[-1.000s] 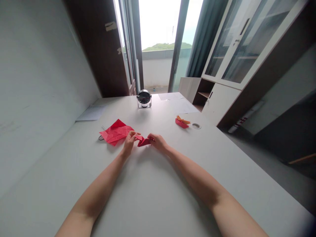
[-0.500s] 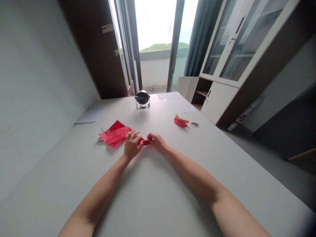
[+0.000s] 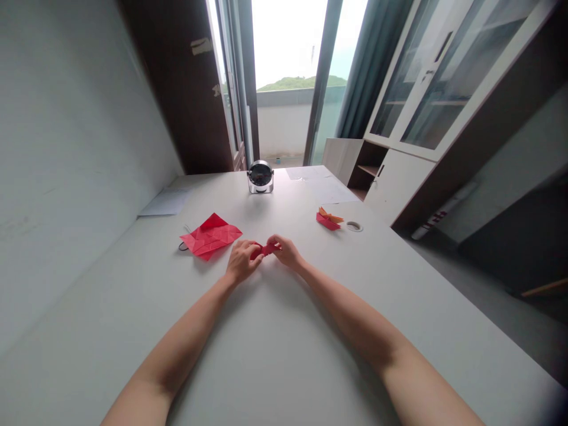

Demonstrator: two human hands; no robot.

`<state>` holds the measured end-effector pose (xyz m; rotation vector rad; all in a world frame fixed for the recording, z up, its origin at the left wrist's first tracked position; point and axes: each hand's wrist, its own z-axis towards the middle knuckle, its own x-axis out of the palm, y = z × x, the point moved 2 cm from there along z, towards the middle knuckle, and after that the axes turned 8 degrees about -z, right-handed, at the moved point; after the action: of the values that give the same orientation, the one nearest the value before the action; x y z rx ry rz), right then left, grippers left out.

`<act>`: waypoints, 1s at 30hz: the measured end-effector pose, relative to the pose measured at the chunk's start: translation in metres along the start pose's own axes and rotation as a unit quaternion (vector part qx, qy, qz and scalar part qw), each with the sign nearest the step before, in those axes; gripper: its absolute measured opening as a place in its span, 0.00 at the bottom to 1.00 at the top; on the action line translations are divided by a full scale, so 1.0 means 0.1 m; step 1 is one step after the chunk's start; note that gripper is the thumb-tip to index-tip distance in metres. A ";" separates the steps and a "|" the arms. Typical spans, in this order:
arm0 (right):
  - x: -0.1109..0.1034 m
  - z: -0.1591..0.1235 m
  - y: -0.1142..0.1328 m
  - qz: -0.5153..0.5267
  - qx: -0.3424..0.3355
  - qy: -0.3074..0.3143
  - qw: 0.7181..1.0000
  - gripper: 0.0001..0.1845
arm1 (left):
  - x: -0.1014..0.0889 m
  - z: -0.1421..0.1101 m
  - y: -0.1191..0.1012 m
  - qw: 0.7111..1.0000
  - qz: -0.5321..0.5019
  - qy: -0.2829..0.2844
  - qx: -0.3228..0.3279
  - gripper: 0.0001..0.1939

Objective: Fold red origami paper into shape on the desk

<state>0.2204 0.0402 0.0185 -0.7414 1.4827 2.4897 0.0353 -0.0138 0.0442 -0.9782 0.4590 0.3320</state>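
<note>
Between my two hands is a small piece of folded red paper [image 3: 267, 249], held just over the white table [image 3: 284, 331]. My left hand [image 3: 242, 260] grips its left end, thumb toward me and fingers curled over the far side. At the right end, my right hand [image 3: 284, 251] pinches it between thumb and fingers. A creased red paper sheet [image 3: 211, 236] lies to the left of my left hand, apart from it. Parts of the folded paper are hidden behind my fingers.
A round silver-framed device [image 3: 260, 177] stands at the back. To the right are a red and orange folded paper piece [image 3: 329, 219] and a white ring [image 3: 354, 226] on the tabletop. White papers [image 3: 165, 202] lie back left, with more sheets [image 3: 331, 190] back right.
The folded red paper has been tilted and its shape between my hands looks different. My left fingers have drawn in closer around it. The camera view has shifted slightly.
</note>
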 end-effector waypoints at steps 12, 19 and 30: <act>0.01 -0.05 0.19 0.050 -0.009 0.051 0.997 0.11 | 0.04 -0.02 0.05 1.000 -0.002 0.005 -0.004 0.13; 0.02 -0.04 0.15 0.026 0.011 0.026 0.999 0.11 | 0.07 -0.03 0.03 0.997 -0.065 0.026 -0.013 0.15; 0.03 -0.05 0.12 0.018 0.017 0.022 0.999 0.10 | 0.09 -0.01 0.16 0.988 -0.136 0.030 -0.066 0.12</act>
<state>0.2151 0.0297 0.0249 -0.7763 1.5631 2.4825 0.0355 -0.0059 0.0280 -1.1667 0.3556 0.0873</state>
